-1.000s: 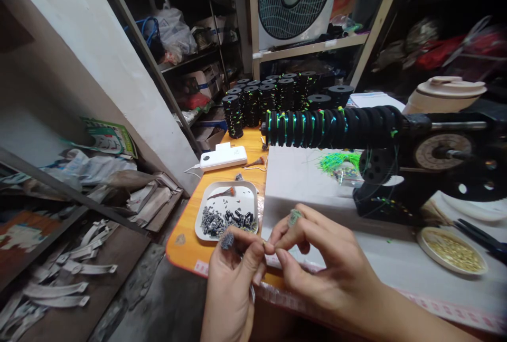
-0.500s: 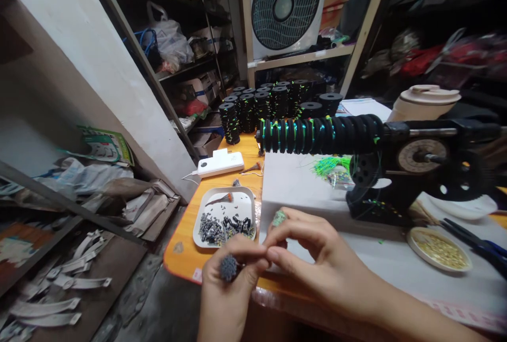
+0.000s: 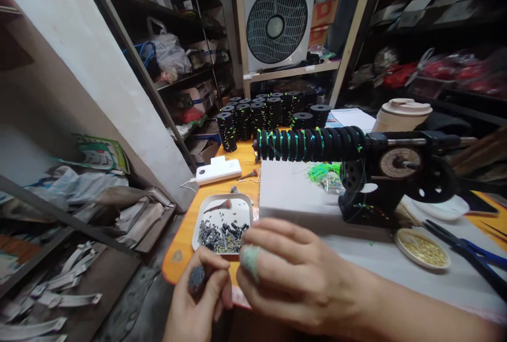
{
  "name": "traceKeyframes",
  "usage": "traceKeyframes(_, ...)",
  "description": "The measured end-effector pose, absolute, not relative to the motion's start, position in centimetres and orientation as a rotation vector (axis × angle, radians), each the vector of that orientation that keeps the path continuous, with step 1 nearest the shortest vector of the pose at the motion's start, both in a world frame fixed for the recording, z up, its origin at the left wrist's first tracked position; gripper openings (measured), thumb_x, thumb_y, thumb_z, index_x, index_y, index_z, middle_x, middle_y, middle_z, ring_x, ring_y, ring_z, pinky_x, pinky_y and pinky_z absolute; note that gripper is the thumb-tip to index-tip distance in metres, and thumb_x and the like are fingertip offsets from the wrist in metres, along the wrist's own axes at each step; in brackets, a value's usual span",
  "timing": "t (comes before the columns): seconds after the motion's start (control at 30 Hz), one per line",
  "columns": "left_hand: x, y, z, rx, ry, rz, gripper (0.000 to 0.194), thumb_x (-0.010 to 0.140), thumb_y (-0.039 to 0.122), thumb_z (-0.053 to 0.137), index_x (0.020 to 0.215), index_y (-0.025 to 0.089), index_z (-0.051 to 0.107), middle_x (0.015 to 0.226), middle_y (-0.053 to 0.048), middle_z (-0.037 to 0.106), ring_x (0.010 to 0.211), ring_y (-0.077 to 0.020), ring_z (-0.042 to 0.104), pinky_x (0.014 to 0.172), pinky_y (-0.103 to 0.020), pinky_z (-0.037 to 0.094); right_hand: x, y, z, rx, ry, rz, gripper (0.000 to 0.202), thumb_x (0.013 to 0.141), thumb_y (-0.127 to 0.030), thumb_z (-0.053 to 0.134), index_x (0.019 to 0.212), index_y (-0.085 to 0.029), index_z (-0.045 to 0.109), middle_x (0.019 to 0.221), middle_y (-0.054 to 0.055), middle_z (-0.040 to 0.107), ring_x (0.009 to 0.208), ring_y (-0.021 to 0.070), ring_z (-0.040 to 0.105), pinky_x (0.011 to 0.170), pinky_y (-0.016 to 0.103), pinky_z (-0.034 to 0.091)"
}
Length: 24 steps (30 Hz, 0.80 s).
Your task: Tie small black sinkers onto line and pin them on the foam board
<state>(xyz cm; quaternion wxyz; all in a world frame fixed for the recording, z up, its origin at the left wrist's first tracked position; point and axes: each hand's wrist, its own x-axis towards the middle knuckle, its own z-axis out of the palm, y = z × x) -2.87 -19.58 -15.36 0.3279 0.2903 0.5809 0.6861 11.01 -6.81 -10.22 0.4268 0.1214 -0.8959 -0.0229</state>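
Note:
My left hand (image 3: 200,297) is closed in front of the white tray. From its fist sticks the round, dark grey, speckled end of a bundle (image 3: 196,278); the rest of the bundle is hidden in the palm. Thumb and forefinger are pinched, and anything tiny between them is too small to see. My right hand (image 3: 291,273), with green tape (image 3: 250,262) round one finger, is curled just right of it, the two hands apart. Its fingertips are hidden and slightly blurred. The white tray (image 3: 201,206) behind holds many small dark and metallic pieces and an orange-tipped bundle (image 3: 225,204).
A black winding machine (image 3: 372,194) carries a ribbed roll (image 3: 311,144) wrapped in green thread. Black spools (image 3: 227,133) stand behind. A dish of gold bits (image 3: 423,249) and dark scissors (image 3: 455,247) lie to the right. A white power bank (image 3: 218,171) lies left.
My hands, fingertips together before, have come apart. The left has gone lower left with its bundle; the right has turned, its back now facing me. The whole view has shifted somewhat.

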Motion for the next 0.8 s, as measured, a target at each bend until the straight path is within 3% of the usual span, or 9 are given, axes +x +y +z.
traceKeyframes(0.1,-3.6,-19.5,-15.4,0.757,1.625,1.833,0.026,0.077,0.043,0.076,0.086,0.02,0.07,0.052,0.004,0.054,0.046,-0.008,0.041,0.047,-0.018,0.032,10.9,-7.0,-9.4,0.146,-2.241,0.129,0.016,0.095,-0.013,0.049,0.096,-0.016,0.065,0.088,0.007,0.065,0.095,0.0217,0.057,0.092,0.038,0.048)
traceKeyframes(0.23,-3.1,-19.1,-15.4,0.863,1.641,1.922,0.02,0.076,0.038,0.077,0.087,0.021,0.077,0.078,-0.002,0.066,0.051,-0.0077,0.047,0.047,-0.019,0.036,10.5,-7.6,-9.7,-0.14,-2.244,0.756,0.013,0.095,-0.012,0.047,0.091,-0.018,0.059,0.085,0.005,0.058,0.078,0.0162,0.054,0.068,0.028,0.048)
traceKeyframes(0.33,-2.0,-18.5,-15.5,0.823,1.633,2.046,0.028,0.071,0.038,0.082,0.096,0.026,0.079,0.101,-0.005,0.067,0.065,-0.0115,0.057,0.054,-0.02,0.044,10.3,-8.1,-10.5,-0.242,-2.213,1.073,0.01,0.096,-0.015,0.05,0.089,-0.019,0.056,0.09,0.004,0.059,0.085,0.0161,0.056,0.074,0.028,0.047)
traceKeyframes(0.4,-1.4,-18.0,-15.6,0.784,1.551,2.144,0.026,0.068,0.04,0.084,0.091,0.027,0.079,0.104,-0.005,0.067,0.068,-0.0126,0.059,0.059,-0.022,0.048,10.3,-8.5,-10.9,-0.248,-2.206,1.155,0.01,0.097,-0.016,0.049,0.089,-0.019,0.055,0.093,0.004,0.06,0.09,0.0171,0.056,0.08,0.03,0.047)
traceKeyframes(0.47,-1.0,-17.7,-15.8,0.795,1.385,2.2,0.015,0.071,0.039,0.082,0.079,0.026,0.077,0.096,-0.003,0.068,0.057,-0.0081,0.054,0.055,-0.02,0.047,10.4,-8.7,-11.1,-0.249,-2.206,1.179,0.011,0.098,-0.017,0.047,0.09,-0.019,0.055,0.093,0.004,0.06,0.091,0.017,0.056,0.082,0.03,0.047)
traceKeyframes(0.57,-0.8,-17.8,-15.8,0.815,1.086,2.152,0.014,0.081,0.034,0.074,0.072,0.025,0.07,0.068,0.003,0.063,0.042,-0.0035,0.042,0.044,-0.016,0.036,10.5,-8.6,-11.5,-0.242,-2.249,1.115,0.013,0.097,-0.015,0.045,0.088,-0.018,0.054,0.09,0.004,0.058,0.086,0.0163,0.056,0.076,0.029,0.048)
traceKeyframes(0.67,-1.0,-18.4,-15.7,0.745,1.029,2.054,0.018,0.082,0.034,0.073,0.072,0.022,0.065,0.053,0.004,0.054,0.043,-0.0046,0.041,0.045,-0.016,0.03,10.6,-8.2,-11.8,-0.091,-2.372,0.758,0.009,0.093,-0.017,0.049,0.089,-0.017,0.057,0.087,0.007,0.058,0.081,0.0185,0.055,0.071,0.032,0.05)
traceKeyframes(0.8,-2.3,-19.4,-15.6,0.696,1.252,1.83,0.029,0.078,0.04,0.076,0.07,0.017,0.06,0.051,0.004,0.049,0.044,-0.0046,0.036,0.044,-0.017,0.022,10.7,-7.5,-11.5,0.132,-2.307,0.09,0.017,0.095,-0.014,0.045,0.094,-0.014,0.062,0.083,0.008,0.063,0.091,0.0222,0.059,0.091,0.04,0.049)
